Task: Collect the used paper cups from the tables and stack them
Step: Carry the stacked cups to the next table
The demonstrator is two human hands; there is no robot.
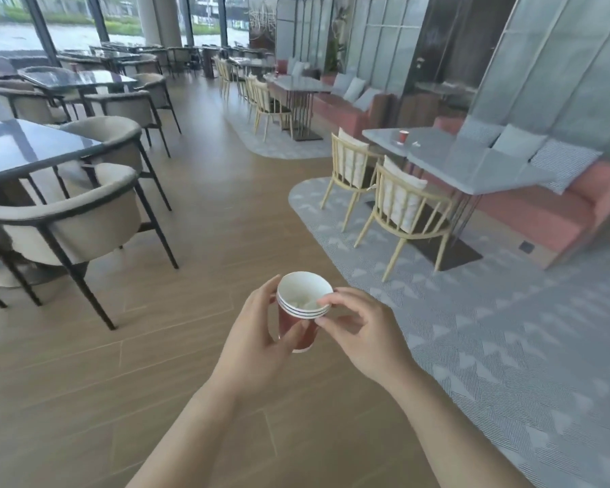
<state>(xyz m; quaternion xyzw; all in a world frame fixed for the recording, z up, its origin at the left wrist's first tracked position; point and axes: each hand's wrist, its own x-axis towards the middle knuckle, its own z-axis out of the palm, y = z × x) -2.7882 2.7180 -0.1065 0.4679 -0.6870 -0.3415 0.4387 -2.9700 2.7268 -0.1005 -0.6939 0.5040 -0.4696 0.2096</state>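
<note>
Stack of cups [302, 297]: red paper walls, white inside, three rims nested one above the other. Held upright in mid-air over the wooden floor [191, 346], near centre of view. Something pale lies in the top cup; cannot tell what.

Left hand [257, 336]: wrapped round the stack's red wall, thumb up by the rims on the left, fingers across the near side.

Right hand [360, 332]: narrow pinch, forefinger on top of the rims at their right edge, thumb just beneath them.

Single red cup [403, 136]: upright on the grey surface [472, 163], far right, well apart from the stack. A small white scrap [416, 144] lies just beside it.

Around that surface: two pale wooden chairs [402, 206] on its near-left side, a pink bench [543, 213] with cushions behind, patterned grey carpet [507, 346] beneath.

Left side: dark glossy surface [15, 146] with beige upholstered chairs [67, 220]; similar sets recede toward the far windows.
</note>
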